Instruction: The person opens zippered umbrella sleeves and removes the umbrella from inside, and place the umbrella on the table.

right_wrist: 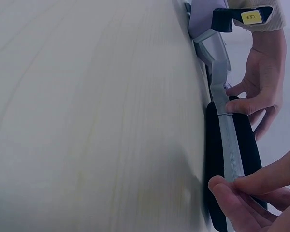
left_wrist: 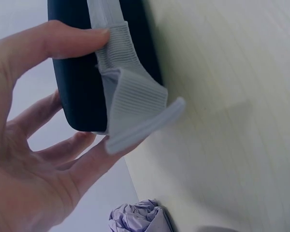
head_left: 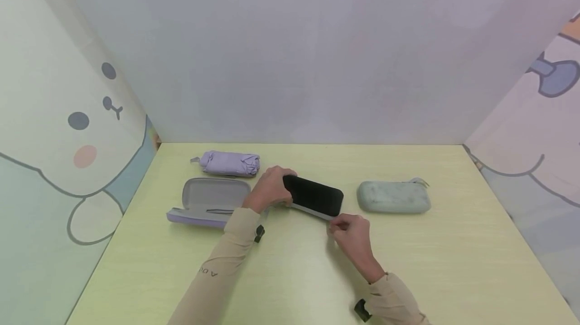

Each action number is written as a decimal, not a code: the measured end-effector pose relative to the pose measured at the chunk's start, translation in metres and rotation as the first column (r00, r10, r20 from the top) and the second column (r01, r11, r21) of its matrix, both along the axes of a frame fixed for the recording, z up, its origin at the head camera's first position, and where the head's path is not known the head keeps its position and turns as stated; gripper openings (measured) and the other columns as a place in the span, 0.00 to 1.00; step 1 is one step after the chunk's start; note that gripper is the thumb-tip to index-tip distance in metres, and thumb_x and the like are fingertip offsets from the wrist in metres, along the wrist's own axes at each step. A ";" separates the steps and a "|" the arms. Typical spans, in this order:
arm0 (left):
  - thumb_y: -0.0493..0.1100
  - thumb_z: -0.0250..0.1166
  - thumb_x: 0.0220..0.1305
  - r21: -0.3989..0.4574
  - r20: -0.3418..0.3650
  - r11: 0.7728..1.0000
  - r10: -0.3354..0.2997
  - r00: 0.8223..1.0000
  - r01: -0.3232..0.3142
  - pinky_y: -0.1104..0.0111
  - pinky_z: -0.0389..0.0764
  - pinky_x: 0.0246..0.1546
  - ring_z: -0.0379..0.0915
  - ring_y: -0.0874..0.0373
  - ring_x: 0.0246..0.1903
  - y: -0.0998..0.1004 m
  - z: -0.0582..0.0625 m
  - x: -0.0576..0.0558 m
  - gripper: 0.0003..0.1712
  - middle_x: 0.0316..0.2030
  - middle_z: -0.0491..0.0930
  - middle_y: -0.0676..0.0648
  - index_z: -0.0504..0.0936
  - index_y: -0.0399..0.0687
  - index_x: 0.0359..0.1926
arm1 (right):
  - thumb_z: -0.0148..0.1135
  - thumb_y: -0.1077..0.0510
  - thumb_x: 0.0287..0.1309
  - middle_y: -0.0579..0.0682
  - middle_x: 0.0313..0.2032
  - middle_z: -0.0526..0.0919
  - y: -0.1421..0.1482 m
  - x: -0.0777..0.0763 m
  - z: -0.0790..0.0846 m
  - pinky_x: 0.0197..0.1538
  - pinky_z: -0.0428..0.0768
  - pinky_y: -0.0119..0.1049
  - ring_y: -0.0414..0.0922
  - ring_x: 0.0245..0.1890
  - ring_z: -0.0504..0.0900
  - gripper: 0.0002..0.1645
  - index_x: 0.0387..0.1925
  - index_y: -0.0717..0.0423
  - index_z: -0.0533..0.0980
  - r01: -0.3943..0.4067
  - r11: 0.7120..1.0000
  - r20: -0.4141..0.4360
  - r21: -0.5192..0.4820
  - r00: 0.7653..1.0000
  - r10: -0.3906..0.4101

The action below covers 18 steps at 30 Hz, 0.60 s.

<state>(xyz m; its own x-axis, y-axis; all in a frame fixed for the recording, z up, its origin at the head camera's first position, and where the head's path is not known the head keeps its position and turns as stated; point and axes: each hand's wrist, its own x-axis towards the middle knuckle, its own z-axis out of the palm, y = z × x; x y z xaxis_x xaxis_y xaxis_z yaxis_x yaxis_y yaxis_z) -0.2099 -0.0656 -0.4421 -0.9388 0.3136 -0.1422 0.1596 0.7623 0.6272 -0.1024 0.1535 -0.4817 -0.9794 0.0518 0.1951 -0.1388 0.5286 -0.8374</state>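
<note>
A black zippered case (head_left: pixel 316 196) lies at a slant near the middle of the table, a light grey zipper band (right_wrist: pixel 229 145) running along its side. My left hand (head_left: pixel 272 187) grips its left end, the thumb pressing on the band and the other fingers on the far side. A ribbed grey fabric tab (left_wrist: pixel 135 99) sticks out from that end in the left wrist view. At the case's right front corner, my right hand (head_left: pixel 352 235) pinches at the zipper between thumb and index finger. Those fingertips hide the zipper pull.
An opened case with a grey inside and lilac outside (head_left: pixel 217 191) lies at left, a thin dark item inside. Behind it is a lilac folded umbrella (head_left: pixel 230 163). A pale green pouch (head_left: pixel 393 197) rests at right. Printed walls border the table.
</note>
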 end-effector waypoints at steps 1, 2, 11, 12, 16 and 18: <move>0.32 0.75 0.29 0.002 0.002 1.000 0.000 1.000 0.000 0.67 0.73 0.35 0.67 0.53 0.39 0.000 0.000 0.000 0.41 0.54 0.74 0.44 0.80 0.52 0.54 | 0.57 0.76 0.39 0.49 0.17 0.83 0.000 0.000 0.000 0.20 0.71 0.25 0.40 0.18 0.82 0.12 0.18 0.61 0.83 -0.002 1.000 0.003 -0.002 1.000 0.002; 0.32 0.74 0.29 0.005 0.003 1.000 0.001 1.000 -0.001 0.67 0.73 0.34 0.67 0.53 0.39 0.000 0.000 0.000 0.41 0.54 0.74 0.44 0.80 0.52 0.54 | 0.57 0.76 0.39 0.49 0.17 0.83 0.000 0.000 0.000 0.20 0.71 0.25 0.40 0.18 0.82 0.13 0.18 0.61 0.83 -0.003 1.000 0.004 -0.003 1.000 0.003; 0.32 0.74 0.29 0.021 0.002 1.000 0.011 1.000 -0.011 0.67 0.73 0.34 0.66 0.52 0.40 0.002 0.003 0.005 0.41 0.52 0.74 0.43 0.80 0.50 0.54 | 0.60 0.75 0.39 0.47 0.15 0.82 -0.003 -0.001 0.000 0.22 0.73 0.29 0.38 0.17 0.81 0.11 0.17 0.60 0.83 0.007 1.000 -0.015 0.026 1.000 -0.007; 0.32 0.74 0.29 0.017 -0.001 1.000 0.014 1.000 -0.014 0.67 0.73 0.35 0.66 0.52 0.40 0.002 0.003 0.005 0.41 0.52 0.74 0.43 0.80 0.50 0.54 | 0.60 0.75 0.39 0.47 0.16 0.82 -0.003 -0.001 -0.001 0.23 0.74 0.29 0.38 0.17 0.82 0.11 0.18 0.60 0.83 0.009 1.000 -0.016 0.026 1.000 -0.008; 0.31 0.74 0.28 0.013 -0.012 1.000 0.024 1.000 -0.024 0.66 0.74 0.36 0.65 0.52 0.40 0.002 0.004 0.006 0.40 0.51 0.74 0.43 0.81 0.50 0.52 | 0.61 0.75 0.39 0.47 0.16 0.83 -0.003 -0.001 -0.001 0.23 0.74 0.28 0.39 0.18 0.82 0.11 0.18 0.60 0.84 0.009 1.000 -0.020 0.027 1.000 -0.009; 0.31 0.74 0.27 0.011 -0.012 0.999 0.031 0.999 -0.031 0.66 0.73 0.36 0.65 0.52 0.40 0.002 0.005 0.007 0.40 0.50 0.74 0.43 0.81 0.50 0.52 | 0.60 0.75 0.40 0.47 0.17 0.83 -0.003 -0.002 -0.001 0.23 0.74 0.28 0.39 0.18 0.82 0.11 0.19 0.60 0.84 0.006 1.000 -0.017 0.026 1.000 -0.005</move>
<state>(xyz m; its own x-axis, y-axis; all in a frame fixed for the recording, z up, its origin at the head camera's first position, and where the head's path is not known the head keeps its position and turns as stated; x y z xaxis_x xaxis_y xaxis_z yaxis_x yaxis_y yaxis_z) -0.2032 -0.0632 -0.4375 -0.9499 0.2855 -0.1272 0.1438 0.7604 0.6333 -0.1041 0.1502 -0.4826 -0.9756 0.0519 0.2133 -0.1501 0.5514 -0.8206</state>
